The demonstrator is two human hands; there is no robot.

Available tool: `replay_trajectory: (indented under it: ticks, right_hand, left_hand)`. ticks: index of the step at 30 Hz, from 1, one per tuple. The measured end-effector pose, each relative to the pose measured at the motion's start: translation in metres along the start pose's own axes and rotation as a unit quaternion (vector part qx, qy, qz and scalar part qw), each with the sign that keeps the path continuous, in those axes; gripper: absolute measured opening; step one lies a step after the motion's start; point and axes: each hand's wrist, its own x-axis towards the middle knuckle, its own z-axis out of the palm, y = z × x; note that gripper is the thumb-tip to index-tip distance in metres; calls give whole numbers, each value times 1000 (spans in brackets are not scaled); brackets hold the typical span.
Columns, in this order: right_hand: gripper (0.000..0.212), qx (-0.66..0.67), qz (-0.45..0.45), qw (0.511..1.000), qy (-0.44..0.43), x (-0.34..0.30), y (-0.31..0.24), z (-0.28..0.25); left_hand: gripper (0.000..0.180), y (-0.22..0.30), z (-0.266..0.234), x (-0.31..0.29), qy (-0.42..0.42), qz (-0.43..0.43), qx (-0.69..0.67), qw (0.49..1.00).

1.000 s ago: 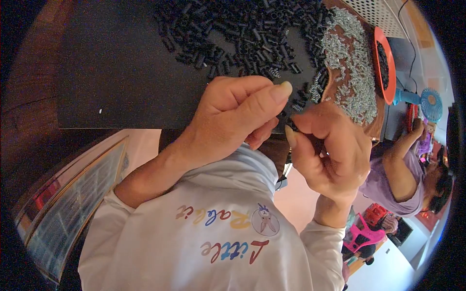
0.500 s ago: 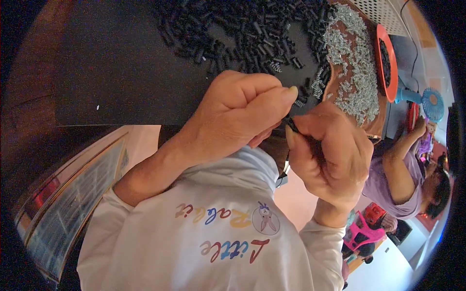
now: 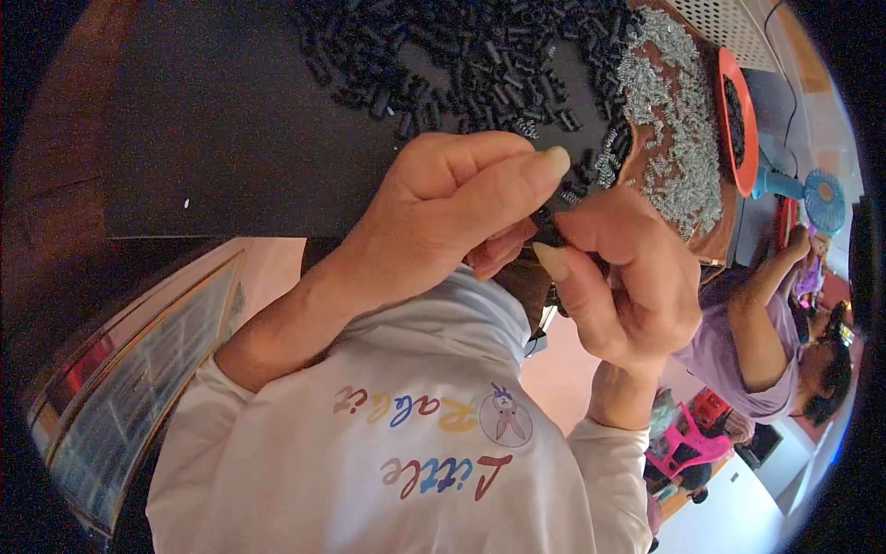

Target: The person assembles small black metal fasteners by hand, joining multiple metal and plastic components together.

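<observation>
Over the near edge of the dark work surface (image 3: 231,138), my two hands meet. My left hand (image 3: 461,198) is closed, fingers curled under and thumb lying along the index finger; what it holds, if anything, is hidden. Close beside it, my right hand (image 3: 632,277) pinches a small black piece (image 3: 551,229) between thumb and index finger, mostly covered by the fingers. Beyond them spreads a heap of small black tube-like parts (image 3: 498,78). To its right, many small silvery coil springs (image 3: 678,138) lie on a brown sheet. A few springs (image 3: 527,128) sit among the black parts.
At the right stands an orange-red bowl (image 3: 749,129) with dark contents, beside a small blue fan (image 3: 824,198). A white perforated basket (image 3: 729,28) is at the far right. Another person in a purple top (image 3: 766,351) sits to the right, near a pink plastic chair (image 3: 688,443).
My left thumb has lifted slightly away from the fingers. My right thumb has shifted a little left and down, and the black piece is less visible between the fingertips.
</observation>
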Motion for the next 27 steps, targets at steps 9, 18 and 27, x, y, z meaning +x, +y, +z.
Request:
replay_trajectory:
  ticks: [9, 18, 27]
  right_hand:
    - [33, -36, 2, 999, 3, -8, 4, 3]
    - [28, -19, 9, 1000, -4, -4, 11, 9]
    - [25, -87, -44, 995, 18, -6, 10, 8]
  left_hand:
    - [39, -11, -2, 0, -22, 86, 49, 995]
    - [36, -16, 1, -3, -5, 46, 1, 999]
    - [53, -21, -2, -2, 5, 105, -57, 993]
